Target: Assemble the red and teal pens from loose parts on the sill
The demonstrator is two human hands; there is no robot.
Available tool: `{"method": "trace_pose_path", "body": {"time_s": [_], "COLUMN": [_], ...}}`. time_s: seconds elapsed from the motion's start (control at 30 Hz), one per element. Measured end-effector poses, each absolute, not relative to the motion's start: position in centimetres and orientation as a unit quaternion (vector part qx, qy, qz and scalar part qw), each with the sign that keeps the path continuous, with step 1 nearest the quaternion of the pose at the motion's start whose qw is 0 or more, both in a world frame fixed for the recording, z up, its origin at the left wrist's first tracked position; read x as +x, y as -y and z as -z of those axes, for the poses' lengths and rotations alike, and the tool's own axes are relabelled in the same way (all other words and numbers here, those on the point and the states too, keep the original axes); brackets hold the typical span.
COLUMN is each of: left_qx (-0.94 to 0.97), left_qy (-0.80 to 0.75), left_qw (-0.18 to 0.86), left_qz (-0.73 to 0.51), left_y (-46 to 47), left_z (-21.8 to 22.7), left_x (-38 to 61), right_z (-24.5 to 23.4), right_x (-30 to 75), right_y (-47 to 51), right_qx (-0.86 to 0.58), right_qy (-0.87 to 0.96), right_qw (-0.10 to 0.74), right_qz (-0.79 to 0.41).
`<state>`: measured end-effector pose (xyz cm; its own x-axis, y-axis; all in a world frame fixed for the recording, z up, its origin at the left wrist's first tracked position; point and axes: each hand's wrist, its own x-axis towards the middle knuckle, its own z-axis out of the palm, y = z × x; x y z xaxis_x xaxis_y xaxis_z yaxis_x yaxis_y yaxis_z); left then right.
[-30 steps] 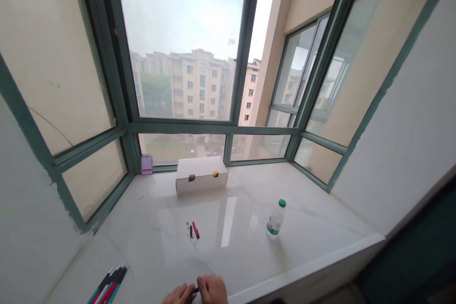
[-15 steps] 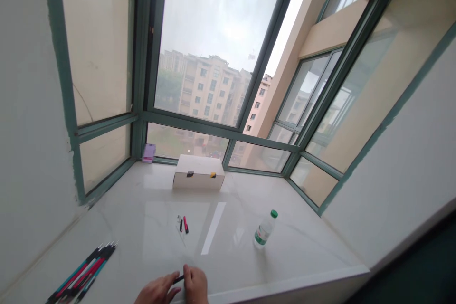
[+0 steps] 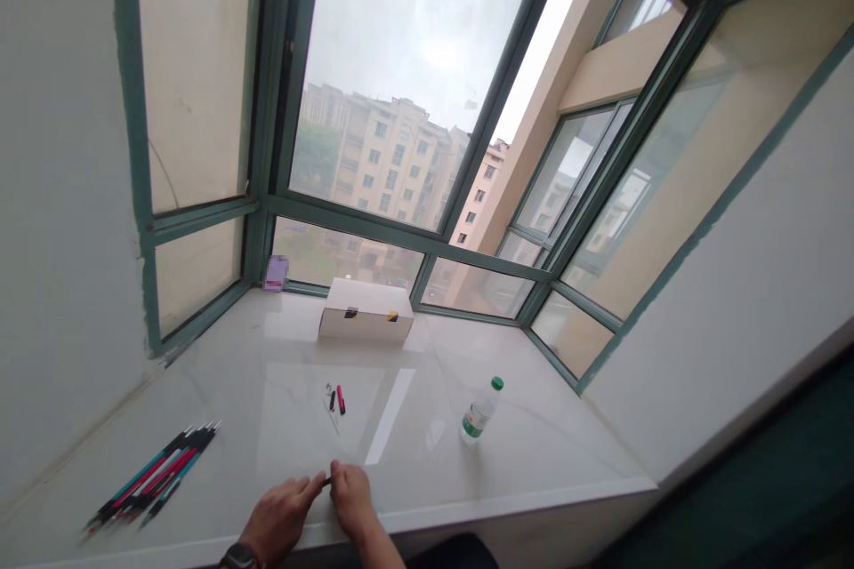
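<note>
On the white marble windowsill [image 3: 286, 347], your left hand [image 3: 280, 516] and right hand [image 3: 350, 496], fingers closed, pinch a slim black rod [image 3: 326, 482] between them.

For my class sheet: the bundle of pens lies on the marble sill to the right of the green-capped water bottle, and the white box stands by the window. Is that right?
Not quite. The head view shows the bundle of pens to the left of the green-capped water bottle, not to its right. The rest stands: the pens lie on the marble sill, and the white box stands by the window.
</note>
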<state>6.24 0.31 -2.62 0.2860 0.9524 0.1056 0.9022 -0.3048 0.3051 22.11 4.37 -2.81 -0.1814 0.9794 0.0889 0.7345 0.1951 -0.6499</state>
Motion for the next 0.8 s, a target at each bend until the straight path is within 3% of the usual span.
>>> {"method": "trace_pose_path", "body": {"time_s": [0.2,0.6,0.8], "left_qx": [0.791,0.778,0.730], "left_qy": [-0.570,-0.567,-0.507], "left_qw": [0.188,0.238,0.376], "left_qz": [-0.120,-0.129,-0.261], "left_y": [-0.5,-0.3,-2.8], "left_z": [2.2,-0.6,-3.1], "left_x": [5.9,6.0,6.9], "right_z": [1.6,-1.0,-2.7], "right_x": [22.1,22.0,23.1], "right_y": [-4.3,-4.1,-5.7], "right_qx": [-0.584,-0.587,-0.555], "right_qy": [0.724,0.701,0.684], "right_qw": [0.261,0.228,0.254], "right_qz": [-0.258,-0.335,-0.400]}}
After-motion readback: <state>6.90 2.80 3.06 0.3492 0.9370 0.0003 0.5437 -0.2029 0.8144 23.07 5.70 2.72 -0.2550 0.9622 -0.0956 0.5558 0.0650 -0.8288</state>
